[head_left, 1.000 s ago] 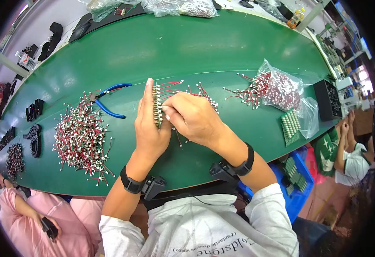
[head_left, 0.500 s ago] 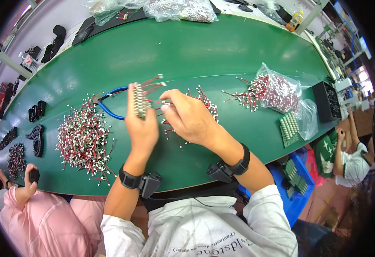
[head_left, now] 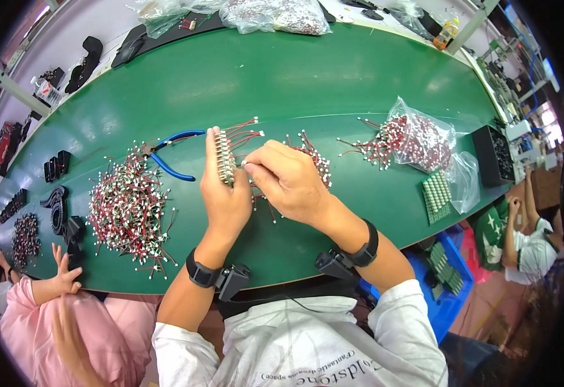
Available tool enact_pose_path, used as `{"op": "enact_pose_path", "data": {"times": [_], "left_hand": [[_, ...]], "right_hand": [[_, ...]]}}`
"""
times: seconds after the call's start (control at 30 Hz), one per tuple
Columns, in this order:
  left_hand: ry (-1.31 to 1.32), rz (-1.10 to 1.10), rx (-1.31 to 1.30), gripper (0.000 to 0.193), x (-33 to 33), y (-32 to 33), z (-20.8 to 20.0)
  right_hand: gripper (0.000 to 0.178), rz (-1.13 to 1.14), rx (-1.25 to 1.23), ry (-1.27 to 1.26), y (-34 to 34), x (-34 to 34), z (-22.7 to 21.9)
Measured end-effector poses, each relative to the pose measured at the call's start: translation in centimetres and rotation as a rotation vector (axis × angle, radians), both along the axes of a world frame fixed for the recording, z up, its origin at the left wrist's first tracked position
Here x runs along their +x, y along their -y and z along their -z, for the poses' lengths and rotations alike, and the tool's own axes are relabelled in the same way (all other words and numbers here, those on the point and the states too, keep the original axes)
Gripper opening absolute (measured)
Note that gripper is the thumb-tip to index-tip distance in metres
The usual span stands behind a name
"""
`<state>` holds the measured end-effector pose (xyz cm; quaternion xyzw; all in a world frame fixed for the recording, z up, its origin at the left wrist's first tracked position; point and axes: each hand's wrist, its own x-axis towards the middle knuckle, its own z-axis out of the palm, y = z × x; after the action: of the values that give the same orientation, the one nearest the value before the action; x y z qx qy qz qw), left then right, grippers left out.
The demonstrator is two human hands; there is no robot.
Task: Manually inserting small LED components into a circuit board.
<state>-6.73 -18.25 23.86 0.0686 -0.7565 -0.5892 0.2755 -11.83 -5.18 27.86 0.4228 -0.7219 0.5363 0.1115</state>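
My left hand (head_left: pixel 225 201) is clamped on a circuit board (head_left: pixel 224 158) studded with rows of small pale connectors, held tilted up on edge above the green tabletop (head_left: pixel 359 77), with red wires (head_left: pixel 246 133) trailing off its far right side. My right hand (head_left: pixel 291 182) has thumb and forefinger together just beside the board, though I can't tell whether a wire is pinched between them. Left of me, blue-handled pliers (head_left: pixel 177 136) lie against a heap of red-and-black wire leads with white plugs (head_left: pixel 127 209).
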Motion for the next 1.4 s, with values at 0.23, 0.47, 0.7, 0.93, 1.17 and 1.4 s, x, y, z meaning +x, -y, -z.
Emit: {"op": "enact_pose_path", "data": {"times": [0.23, 0.47, 0.7, 0.93, 1.17, 1.4], "left_hand": [[-0.09, 0.07, -0.131, 0.068, 0.1, -0.6, -0.5], [-0.112, 0.086, -0.16, 0.069, -0.1, -0.4, 0.0], [-0.089, 0.06, -0.303, 0.071, 0.0, -0.3, -0.3], [-0.125, 0.057, -0.343, 0.072, 0.0, -0.3, -0.4], [-0.2, 0.059, -0.47, 0.073, -0.1, 0.0, -0.4], [-0.09, 0.098, -0.419, 0.069, 0.0, -0.1, -0.1]], "right_hand": [[0.008, 0.014, 0.077, -0.132, 0.1, 0.2, 0.7], [0.012, 0.042, 0.11, -0.22, 0.0, 0.1, 0.5], [0.008, 0.059, 0.198, -0.318, -0.4, 0.1, -0.1], [0.007, 0.056, 0.188, -0.203, -0.4, 0.4, 0.2], [0.007, 0.02, 0.175, -0.213, -0.9, 0.0, 0.4], [0.006, -0.029, 0.107, -0.159, -0.7, -0.9, 1.0]]}}
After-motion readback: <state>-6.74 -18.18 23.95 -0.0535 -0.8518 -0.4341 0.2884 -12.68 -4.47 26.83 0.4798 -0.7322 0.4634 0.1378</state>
